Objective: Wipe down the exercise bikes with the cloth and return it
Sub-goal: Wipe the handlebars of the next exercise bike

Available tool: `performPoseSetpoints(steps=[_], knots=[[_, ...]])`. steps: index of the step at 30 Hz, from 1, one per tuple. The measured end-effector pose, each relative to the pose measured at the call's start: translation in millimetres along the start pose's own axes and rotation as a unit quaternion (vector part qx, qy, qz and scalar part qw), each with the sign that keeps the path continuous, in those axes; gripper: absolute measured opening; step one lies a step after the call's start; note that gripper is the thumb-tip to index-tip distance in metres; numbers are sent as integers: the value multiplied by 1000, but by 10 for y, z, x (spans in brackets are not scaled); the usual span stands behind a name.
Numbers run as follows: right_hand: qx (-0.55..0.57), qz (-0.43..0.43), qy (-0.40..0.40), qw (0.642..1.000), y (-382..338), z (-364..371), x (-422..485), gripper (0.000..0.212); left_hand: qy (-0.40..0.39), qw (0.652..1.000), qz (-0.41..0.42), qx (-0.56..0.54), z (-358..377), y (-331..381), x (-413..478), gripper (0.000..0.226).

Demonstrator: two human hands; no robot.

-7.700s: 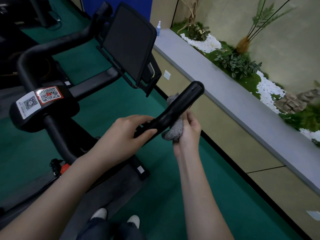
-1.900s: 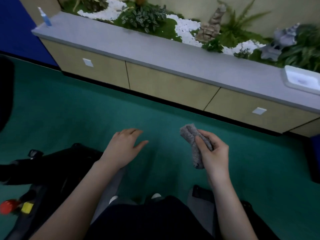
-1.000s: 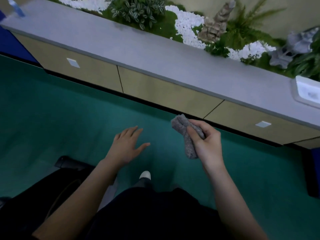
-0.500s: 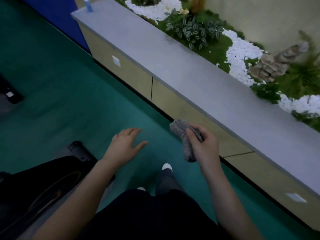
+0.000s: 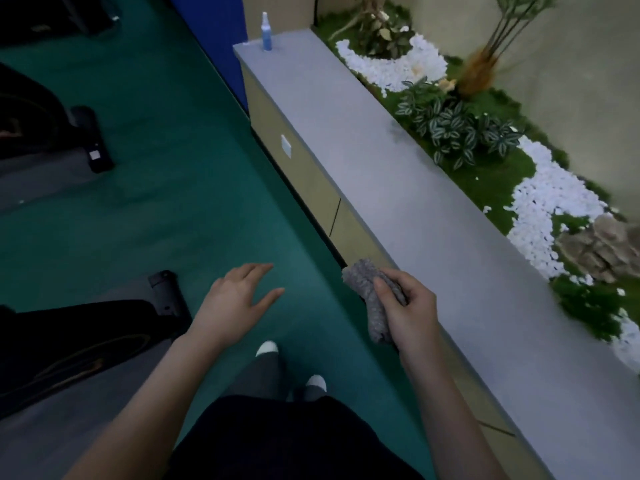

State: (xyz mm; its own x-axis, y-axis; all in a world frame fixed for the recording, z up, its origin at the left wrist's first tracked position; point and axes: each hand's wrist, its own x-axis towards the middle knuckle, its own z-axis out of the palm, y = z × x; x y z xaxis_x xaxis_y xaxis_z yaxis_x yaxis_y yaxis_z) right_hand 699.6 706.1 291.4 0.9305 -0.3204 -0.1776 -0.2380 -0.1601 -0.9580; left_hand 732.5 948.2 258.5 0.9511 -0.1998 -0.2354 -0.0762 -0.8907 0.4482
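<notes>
My right hand [image 5: 407, 311] grips a bunched grey cloth [image 5: 370, 299], held in the air just beside the front edge of the long grey ledge [image 5: 398, 174]. My left hand [image 5: 237, 301] hovers over the green floor with fingers spread and holds nothing. The black base of an exercise bike [image 5: 69, 344] lies at the lower left, behind my left forearm. The base of a second bike [image 5: 45, 129] shows at the left edge.
A blue spray bottle [image 5: 266, 32] stands at the far end of the ledge. Behind the ledge runs a planter with plants, white pebbles [image 5: 550, 202] and a rock [image 5: 602, 244]. Green floor [image 5: 166, 188] stretches ahead between bikes and ledge. My feet show below.
The view has swung left along the ledge, so the spray bottle end is now ahead. Both hands keep their pose, the right still holding the cloth. The bike handlebar is out of view.
</notes>
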Motion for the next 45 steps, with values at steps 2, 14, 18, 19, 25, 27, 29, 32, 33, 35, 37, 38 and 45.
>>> performPoseSetpoints(steps=[2, 14, 18, 19, 25, 27, 29, 32, 33, 35, 37, 38, 45], knots=[[4, 2, -40, 999, -67, 173, 179, 25, 12, 1000, -26, -8, -74, -78, 86, 55], [-67, -54, -100, 991, -637, 1368, 1406, 25, 59, 993, -81, -56, -711, -810, 1145, 55], [-107, -76, -94, 987, -827, 1736, 1741, 19, 71, 991, -95, -61, -949, -1067, 1435, 54], [-117, -83, -103, 984, -872, 1825, 1814, 19, 75, 990, -104, -67, -1009, -1129, 1483, 54], [-144, -126, -171, 966, -1106, 2395, 2252, 18, 113, 974, -171, -99, -1296, -1509, 1690, 53], [-151, -135, -198, 959, -1164, 2598, 2424, 18, 119, 967, -198, -104, -1362, -1621, 1767, 53], [-155, -139, -231, 950, -1224, 2795, 2604, 19, 130, 961, -220, -108, -1427, -1714, 1858, 53], [-157, -146, -285, 934, -1323, 3088, 2917, 18, 146, 948, -261, -108, -1536, -1846, 2060, 53], [-157, -152, -298, 929, -1362, 3181, 3036, 17, 153, 943, -275, -108, -1580, -1884, 2141, 54], [-161, -165, -319, 919, -1451, 3365, 3295, 15, 165, 932, -304, -110, -1673, -1943, 2321, 54], [-157, -171, -333, 914, -1543, 3542, 3579, 13, 176, 921, -327, -115, -1762, -1977, 2527, 53], [-150, -174, -336, 913, -1585, 3617, 3714, 12, 180, 917, -335, -117, -1796, -1984, 2629, 53], [-142, -181, -378, 897, -1813, 4081, 4588, 11, 203, 896, -381, -105, -2029, -2065, 3276, 52]])
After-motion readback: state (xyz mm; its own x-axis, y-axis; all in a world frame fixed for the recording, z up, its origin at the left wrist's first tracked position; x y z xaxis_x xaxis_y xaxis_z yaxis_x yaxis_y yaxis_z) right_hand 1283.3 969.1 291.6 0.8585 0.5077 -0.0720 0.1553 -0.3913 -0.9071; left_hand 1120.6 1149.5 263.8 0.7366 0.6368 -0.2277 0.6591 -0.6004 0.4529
